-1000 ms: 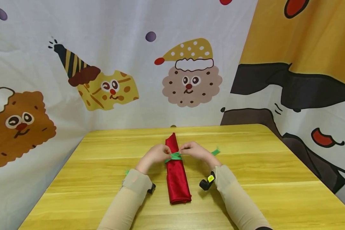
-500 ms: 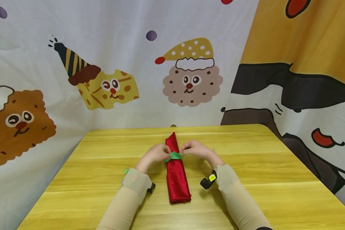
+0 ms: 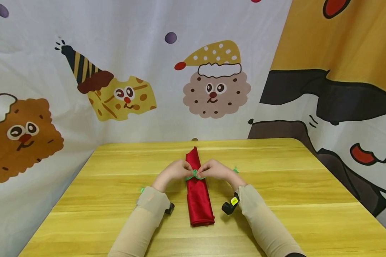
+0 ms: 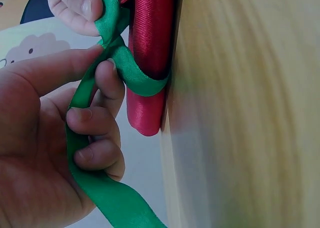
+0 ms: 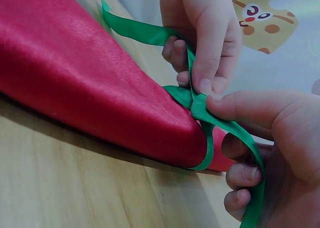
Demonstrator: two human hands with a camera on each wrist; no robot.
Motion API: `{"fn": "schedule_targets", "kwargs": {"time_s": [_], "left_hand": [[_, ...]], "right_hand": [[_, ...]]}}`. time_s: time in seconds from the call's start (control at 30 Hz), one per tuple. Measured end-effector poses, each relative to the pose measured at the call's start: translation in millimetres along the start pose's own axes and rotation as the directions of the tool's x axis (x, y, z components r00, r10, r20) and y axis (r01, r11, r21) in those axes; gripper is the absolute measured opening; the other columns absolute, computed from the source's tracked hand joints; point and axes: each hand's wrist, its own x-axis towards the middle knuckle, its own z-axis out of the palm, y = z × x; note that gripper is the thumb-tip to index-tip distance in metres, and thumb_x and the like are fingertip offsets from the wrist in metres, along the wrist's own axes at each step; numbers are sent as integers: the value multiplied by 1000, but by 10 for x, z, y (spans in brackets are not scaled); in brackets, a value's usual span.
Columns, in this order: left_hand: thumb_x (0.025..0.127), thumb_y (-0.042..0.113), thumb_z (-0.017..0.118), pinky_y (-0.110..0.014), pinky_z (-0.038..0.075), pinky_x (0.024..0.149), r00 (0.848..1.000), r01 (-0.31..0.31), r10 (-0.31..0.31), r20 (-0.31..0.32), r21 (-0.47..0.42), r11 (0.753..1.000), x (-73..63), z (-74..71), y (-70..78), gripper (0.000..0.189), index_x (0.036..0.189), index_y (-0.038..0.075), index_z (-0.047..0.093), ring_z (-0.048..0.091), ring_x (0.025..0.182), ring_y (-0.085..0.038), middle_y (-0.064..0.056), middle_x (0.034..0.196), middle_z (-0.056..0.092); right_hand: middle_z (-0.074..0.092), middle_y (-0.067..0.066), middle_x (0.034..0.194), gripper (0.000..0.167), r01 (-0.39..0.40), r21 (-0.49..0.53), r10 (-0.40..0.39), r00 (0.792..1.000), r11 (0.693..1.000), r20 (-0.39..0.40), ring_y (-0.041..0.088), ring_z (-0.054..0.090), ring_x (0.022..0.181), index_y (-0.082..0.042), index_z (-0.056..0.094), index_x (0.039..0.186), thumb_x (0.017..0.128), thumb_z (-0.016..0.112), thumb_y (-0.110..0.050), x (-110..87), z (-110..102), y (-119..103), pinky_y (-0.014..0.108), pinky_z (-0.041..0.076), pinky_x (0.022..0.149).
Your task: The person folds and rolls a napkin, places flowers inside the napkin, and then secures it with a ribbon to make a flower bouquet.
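A rolled red satin cloth lies lengthwise on the table, with a green ribbon passed around it. At the ribbon's crossing on top of the roll, my left hand pinches one length. Its tail runs across the curled fingers in the left wrist view. My right hand pinches the other length close beside the left fingertips. In the right wrist view that hand has its thumb against the ribbon crossing, and a ribbon end hangs through its fingers.
The wooden table extends around the roll on all sides. Behind it hangs a white curtain printed with cartoon food. Dark wrist cameras stick out beneath the sleeves.
My right hand has moved slightly left, closer to my left hand. The ribbon, flatter across the roll before, now rises in a small twisted crossing between the fingertips. The roll stays put.
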Motion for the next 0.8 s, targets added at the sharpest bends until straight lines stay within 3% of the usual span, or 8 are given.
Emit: {"fn": "schedule_targets", "kwargs": {"time_s": [0.33,0.57,0.8], "left_hand": [[89,10,61,-26,36,56,1000,6,-6,13,-28,1000,-7,-11,3,19,77,-2,68,40,56,-12,-14,71,62],[89,11,60,-26,34,54,1000,4,-4,16,-1,1000,-17,-18,18,23,68,1,63,35,52,-11,2,57,48],[87,7,56,-25,32,55,1000,-6,6,4,22,1000,2,3,-6,24,64,5,58,32,52,-11,4,55,43]], "right_hand": [[72,5,97,15,37,-14,-37,999,999,7,13,62,90,-1,75,99,91,66,-10,17,30,-52,31,49,82],[71,6,100,17,41,-32,-41,999,999,1,13,62,92,-2,74,101,93,64,-12,37,41,-22,32,49,82],[71,0,90,15,17,-54,-18,1000,998,-15,13,61,85,-5,74,96,90,66,-17,-14,-43,2,32,49,81]]}}
